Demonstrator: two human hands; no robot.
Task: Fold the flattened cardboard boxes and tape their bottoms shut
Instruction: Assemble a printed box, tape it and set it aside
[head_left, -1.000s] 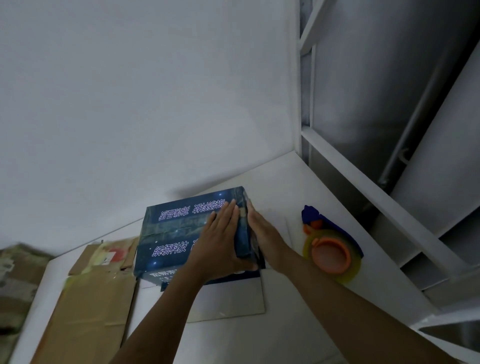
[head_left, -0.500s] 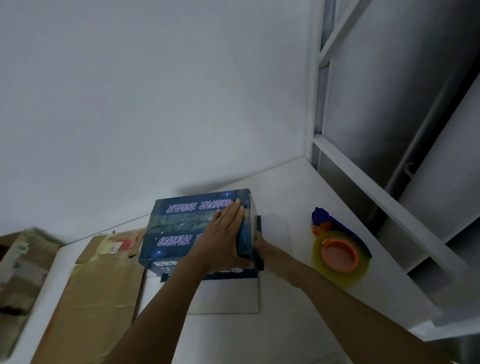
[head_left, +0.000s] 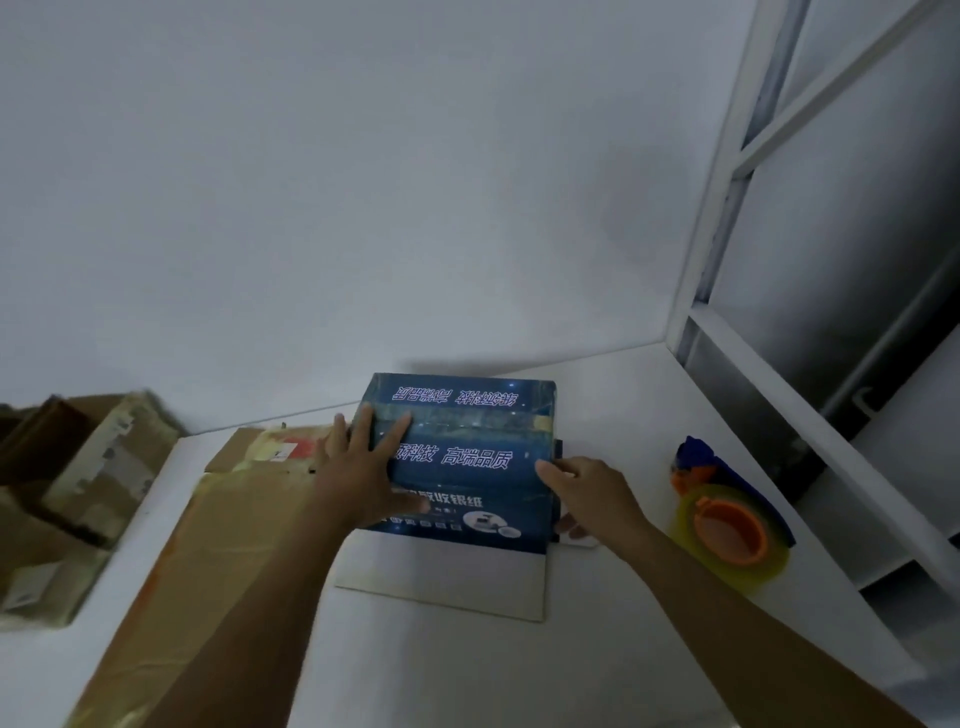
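A dark blue printed cardboard box (head_left: 483, 457) stands folded on the white table (head_left: 597, 675), its taped seam running across the top. A pale flap (head_left: 447, 584) lies flat in front of it. My left hand (head_left: 363, 475) presses flat on the left part of the top, with the fingers spread over the left edge. At the box's right near edge, my right hand (head_left: 587, 493) holds it with the thumb on top and the fingers curled down the side. An orange and yellow tape roll with a blue handle (head_left: 727, 535) lies to the right, apart from both hands.
A flattened brown cardboard box (head_left: 208, 545) lies on the table left of the blue box. Worn brown boxes (head_left: 67, 493) are stacked beyond the table's left edge. A white wall stands behind, and a white metal frame (head_left: 810, 431) borders the right side.
My left hand slid from the right part of the box top to the left part. My right hand moved from the far right side to the near right edge.
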